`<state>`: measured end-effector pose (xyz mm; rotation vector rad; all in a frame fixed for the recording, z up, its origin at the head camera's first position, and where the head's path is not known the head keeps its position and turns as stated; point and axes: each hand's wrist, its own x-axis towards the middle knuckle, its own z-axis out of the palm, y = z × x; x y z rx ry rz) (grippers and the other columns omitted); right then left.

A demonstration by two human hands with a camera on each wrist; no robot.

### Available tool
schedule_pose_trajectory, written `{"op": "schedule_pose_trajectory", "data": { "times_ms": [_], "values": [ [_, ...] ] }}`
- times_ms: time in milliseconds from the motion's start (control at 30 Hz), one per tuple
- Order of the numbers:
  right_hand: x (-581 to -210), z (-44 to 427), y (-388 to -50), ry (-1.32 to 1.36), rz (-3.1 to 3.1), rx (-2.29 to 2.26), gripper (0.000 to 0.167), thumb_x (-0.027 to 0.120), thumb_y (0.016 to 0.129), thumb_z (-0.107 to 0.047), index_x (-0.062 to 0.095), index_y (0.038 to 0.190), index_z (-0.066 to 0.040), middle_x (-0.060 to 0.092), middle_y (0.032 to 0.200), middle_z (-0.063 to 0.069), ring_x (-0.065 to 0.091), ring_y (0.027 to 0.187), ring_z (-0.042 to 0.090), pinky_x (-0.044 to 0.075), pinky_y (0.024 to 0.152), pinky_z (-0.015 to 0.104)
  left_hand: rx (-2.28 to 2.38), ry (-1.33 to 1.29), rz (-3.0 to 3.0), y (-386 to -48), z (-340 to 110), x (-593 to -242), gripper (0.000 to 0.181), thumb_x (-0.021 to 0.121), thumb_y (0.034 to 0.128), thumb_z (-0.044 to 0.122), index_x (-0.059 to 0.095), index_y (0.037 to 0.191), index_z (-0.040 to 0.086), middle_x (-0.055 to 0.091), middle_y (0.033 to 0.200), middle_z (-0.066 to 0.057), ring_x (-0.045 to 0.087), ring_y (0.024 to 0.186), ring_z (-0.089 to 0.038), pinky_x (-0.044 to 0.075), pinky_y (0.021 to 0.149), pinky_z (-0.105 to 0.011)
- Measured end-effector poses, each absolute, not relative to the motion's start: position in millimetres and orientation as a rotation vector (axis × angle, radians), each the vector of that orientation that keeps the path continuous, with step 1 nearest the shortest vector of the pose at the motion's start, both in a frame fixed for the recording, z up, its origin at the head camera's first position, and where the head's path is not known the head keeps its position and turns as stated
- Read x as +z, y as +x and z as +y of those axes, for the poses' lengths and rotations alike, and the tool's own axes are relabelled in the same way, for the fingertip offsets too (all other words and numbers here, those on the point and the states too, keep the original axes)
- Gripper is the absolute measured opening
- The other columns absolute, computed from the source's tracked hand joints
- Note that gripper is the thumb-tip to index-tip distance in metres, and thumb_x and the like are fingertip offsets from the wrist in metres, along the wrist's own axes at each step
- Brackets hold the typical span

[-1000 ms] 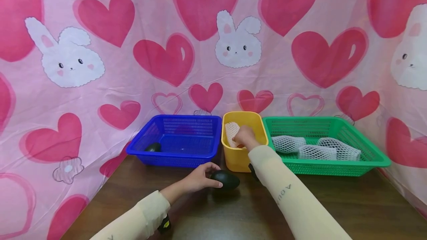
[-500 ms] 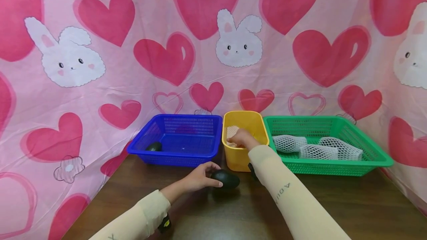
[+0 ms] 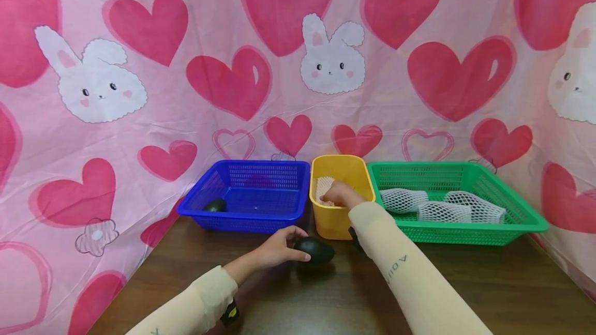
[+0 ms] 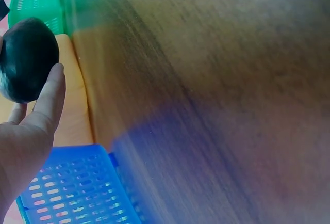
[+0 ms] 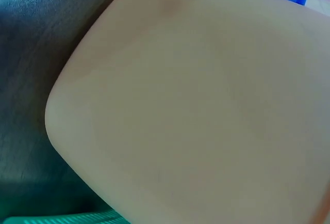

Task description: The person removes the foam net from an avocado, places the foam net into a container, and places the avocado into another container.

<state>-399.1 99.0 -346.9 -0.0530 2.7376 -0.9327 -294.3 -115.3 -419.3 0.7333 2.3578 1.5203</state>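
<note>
My left hand (image 3: 278,247) grips a dark green avocado (image 3: 315,250) just above the brown table, in front of the yellow bin (image 3: 331,221). In the left wrist view, the fingers of that hand (image 4: 38,126) curve round the avocado (image 4: 30,61). Inside the yellow bin, my right hand (image 3: 343,194) pinches a white foam net sleeve (image 3: 324,187). Its fingertips are partly hidden by the net and the bin. A large blurred beige surface fills most of the right wrist view, so the hand cannot be seen there.
Left of the bin stands a blue basket (image 3: 242,225) with another avocado (image 3: 215,205) in its near left corner. On the right, a green basket (image 3: 465,234) holds several net-wrapped pieces (image 3: 444,212). A pink heart-patterned cloth (image 3: 279,102) hangs behind.
My right hand has moved slightly lower into the yellow bin, and the foam net sleeve sits lower than before. The left hand and its avocado have stayed in place.
</note>
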Motion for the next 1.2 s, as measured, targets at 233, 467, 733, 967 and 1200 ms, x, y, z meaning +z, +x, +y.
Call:
{"op": "schedule_pose_trajectory", "data": {
  "times_ms": [233, 467, 733, 967, 1200],
  "values": [
    [-338, 103, -394, -0.047, 2.726, -0.981, 0.033, 0.069, 0.09, -0.023, 0.054, 0.098, 0.006, 0.051, 0.081, 0.012, 0.062, 0.088, 0.035, 0.053, 0.082, 0.043, 1.535, 0.738, 2.356, -294, -118, -416, 0.045, 0.08, 0.0776, 0.009, 0.058, 0.116, 0.0, 0.065, 0.098, -0.006, 0.059, 0.089, -0.018, 0.051, 0.074, -0.03],
    [-323, 111, -384, -0.115, 2.741, -1.08, 0.031, 0.067, 0.091, -0.022, 0.053, 0.096, 0.005, 0.057, 0.091, 0.015, 0.062, 0.091, 0.035, 0.054, 0.081, 0.042, 1.536, 0.721, 2.382, -293, -123, -411, 0.047, 0.08, 0.0785, 0.012, 0.058, 0.119, 0.001, 0.063, 0.101, -0.004, 0.059, 0.091, -0.018, 0.052, 0.074, -0.031],
    [-312, 124, -376, -0.103, 2.713, -1.337, 0.039, 0.066, 0.093, -0.026, 0.058, 0.107, 0.009, 0.062, 0.106, 0.021, 0.063, 0.098, 0.035, 0.054, 0.083, 0.039, 1.576, 0.72, 2.379, -292, -130, -401, 0.044, 0.079, 0.0798, 0.012, 0.058, 0.117, 0.001, 0.06, 0.11, -0.01, 0.061, 0.094, -0.023, 0.053, 0.076, -0.034],
    [-307, 129, -362, -0.083, 2.667, -1.584, 0.048, 0.065, 0.094, -0.026, 0.053, 0.126, 0.008, 0.06, 0.12, 0.024, 0.063, 0.108, 0.035, 0.054, 0.084, 0.038, 1.581, 0.763, 2.402, -290, -137, -389, 0.045, 0.079, 0.0801, 0.013, 0.058, 0.119, 0.001, 0.06, 0.111, -0.01, 0.062, 0.094, -0.023, 0.054, 0.076, -0.034],
    [-303, 131, -340, -0.175, 2.57, -1.75, 0.041, 0.063, 0.096, -0.026, 0.056, 0.123, 0.004, 0.062, 0.118, 0.02, 0.063, 0.107, 0.033, 0.052, 0.086, 0.039, 1.596, 0.778, 2.412, -293, -150, -372, 0.044, 0.079, 0.0814, 0.014, 0.058, 0.119, 0.004, 0.06, 0.112, -0.012, 0.062, 0.096, -0.025, 0.054, 0.078, -0.035]
  ]
}}
